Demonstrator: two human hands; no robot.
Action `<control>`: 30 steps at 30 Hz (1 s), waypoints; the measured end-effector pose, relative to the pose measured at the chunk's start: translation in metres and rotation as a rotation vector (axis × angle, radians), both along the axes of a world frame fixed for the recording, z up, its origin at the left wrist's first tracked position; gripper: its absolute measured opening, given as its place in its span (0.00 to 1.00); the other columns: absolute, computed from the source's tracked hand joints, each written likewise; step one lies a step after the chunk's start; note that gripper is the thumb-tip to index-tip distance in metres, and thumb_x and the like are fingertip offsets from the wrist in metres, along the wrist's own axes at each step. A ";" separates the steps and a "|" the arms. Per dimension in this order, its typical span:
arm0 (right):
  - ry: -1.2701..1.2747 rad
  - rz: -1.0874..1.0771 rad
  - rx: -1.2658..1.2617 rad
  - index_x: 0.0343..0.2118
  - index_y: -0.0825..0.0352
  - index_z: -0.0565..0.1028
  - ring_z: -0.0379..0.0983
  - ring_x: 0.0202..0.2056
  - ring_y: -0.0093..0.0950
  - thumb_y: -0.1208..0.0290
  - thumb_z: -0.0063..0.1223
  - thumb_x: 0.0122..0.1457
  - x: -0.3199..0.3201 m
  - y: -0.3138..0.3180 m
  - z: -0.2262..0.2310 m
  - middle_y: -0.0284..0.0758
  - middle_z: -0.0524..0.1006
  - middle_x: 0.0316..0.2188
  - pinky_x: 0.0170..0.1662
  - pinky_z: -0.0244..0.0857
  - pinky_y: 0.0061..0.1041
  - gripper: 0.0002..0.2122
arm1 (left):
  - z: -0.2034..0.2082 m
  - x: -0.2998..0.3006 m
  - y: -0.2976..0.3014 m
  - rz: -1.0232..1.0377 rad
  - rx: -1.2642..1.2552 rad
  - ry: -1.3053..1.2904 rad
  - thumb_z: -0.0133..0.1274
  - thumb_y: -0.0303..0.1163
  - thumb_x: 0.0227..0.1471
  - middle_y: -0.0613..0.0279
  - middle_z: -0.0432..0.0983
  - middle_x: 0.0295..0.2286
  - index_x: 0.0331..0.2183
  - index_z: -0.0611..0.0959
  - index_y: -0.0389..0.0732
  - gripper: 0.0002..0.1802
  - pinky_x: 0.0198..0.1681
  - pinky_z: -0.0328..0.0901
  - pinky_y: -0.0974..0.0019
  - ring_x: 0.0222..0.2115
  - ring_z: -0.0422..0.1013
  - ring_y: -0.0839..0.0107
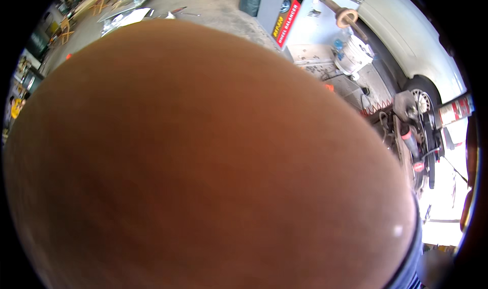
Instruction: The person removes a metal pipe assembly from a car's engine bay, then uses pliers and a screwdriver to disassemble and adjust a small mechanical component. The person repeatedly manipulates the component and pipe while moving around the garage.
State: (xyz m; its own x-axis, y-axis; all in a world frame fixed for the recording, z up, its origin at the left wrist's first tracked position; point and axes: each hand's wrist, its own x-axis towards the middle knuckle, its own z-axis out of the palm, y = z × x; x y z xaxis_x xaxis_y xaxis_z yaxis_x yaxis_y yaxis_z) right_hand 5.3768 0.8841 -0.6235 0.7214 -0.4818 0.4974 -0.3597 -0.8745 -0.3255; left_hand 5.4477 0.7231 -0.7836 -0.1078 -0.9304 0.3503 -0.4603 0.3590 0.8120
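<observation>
Bare skin, blurred and very close, fills most of the head view. It is part of a hand or arm; no fingers show on it, and I cannot tell whether it belongs to my left or my right side. Along its lower right edge runs a strip of blue cloth. A small blurred brownish shape sits beside that cloth, too smeared to name. Whatever my hands hold or touch is hidden.
At the upper right stands a wheel balancer with a shaft and cone. A white bucket is below it, beside a pale car. Tools and a can crowd the right. Papers lie on the far floor.
</observation>
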 end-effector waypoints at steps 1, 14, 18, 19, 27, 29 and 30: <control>0.019 0.041 0.003 0.43 0.70 0.78 0.78 0.30 0.25 0.71 0.52 0.71 0.004 -0.005 0.004 0.35 0.82 0.31 0.34 0.72 0.28 0.08 | 0.003 0.003 -0.001 0.020 -0.004 0.008 0.51 0.43 0.71 0.58 0.78 0.23 0.41 0.85 0.34 0.20 0.32 0.67 0.63 0.25 0.73 0.70; 0.236 0.245 0.091 0.41 0.70 0.78 0.78 0.27 0.28 0.71 0.52 0.70 0.029 -0.043 0.048 0.35 0.82 0.27 0.32 0.72 0.32 0.07 | 0.024 -0.010 0.005 -0.146 0.037 0.000 0.49 0.41 0.71 0.46 0.74 0.19 0.37 0.84 0.34 0.19 0.25 0.66 0.54 0.18 0.73 0.57; -0.292 -0.089 0.231 0.40 0.69 0.78 0.78 0.26 0.28 0.71 0.53 0.69 -0.013 -0.088 0.027 0.35 0.82 0.26 0.31 0.72 0.33 0.07 | 0.015 0.036 -0.001 0.071 -0.310 -0.079 0.51 0.47 0.70 0.49 0.77 0.28 0.39 0.84 0.38 0.21 0.33 0.68 0.53 0.27 0.73 0.57; -0.565 -0.217 0.250 0.36 0.68 0.79 0.79 0.26 0.34 0.66 0.59 0.65 -0.037 -0.095 -0.003 0.40 0.80 0.24 0.30 0.71 0.33 0.09 | 0.022 0.031 0.007 -0.002 -0.193 -0.007 0.50 0.46 0.71 0.47 0.76 0.24 0.35 0.82 0.36 0.22 0.30 0.67 0.52 0.24 0.71 0.53; -0.650 -0.497 0.711 0.51 0.68 0.78 0.73 0.34 0.18 0.61 0.50 0.75 -0.130 -0.079 -0.128 0.28 0.80 0.36 0.38 0.68 0.20 0.15 | 0.032 0.011 0.024 -0.190 0.012 0.148 0.44 0.49 0.74 0.58 0.73 0.19 0.33 0.80 0.34 0.27 0.29 0.66 0.61 0.21 0.69 0.70; -0.637 -0.360 0.811 0.53 0.71 0.76 0.76 0.36 0.18 0.60 0.54 0.73 -0.125 -0.076 -0.136 0.31 0.81 0.38 0.40 0.71 0.20 0.17 | 0.025 0.003 0.028 -0.210 0.001 0.190 0.48 0.47 0.73 0.57 0.71 0.17 0.32 0.79 0.34 0.25 0.26 0.65 0.58 0.19 0.66 0.69; -0.667 -0.379 0.813 0.51 0.71 0.76 0.76 0.34 0.18 0.61 0.55 0.73 -0.125 -0.073 -0.138 0.31 0.81 0.36 0.39 0.71 0.20 0.16 | 0.023 -0.004 0.031 -0.196 0.032 0.217 0.47 0.47 0.74 0.59 0.72 0.18 0.34 0.80 0.34 0.25 0.27 0.66 0.60 0.21 0.68 0.72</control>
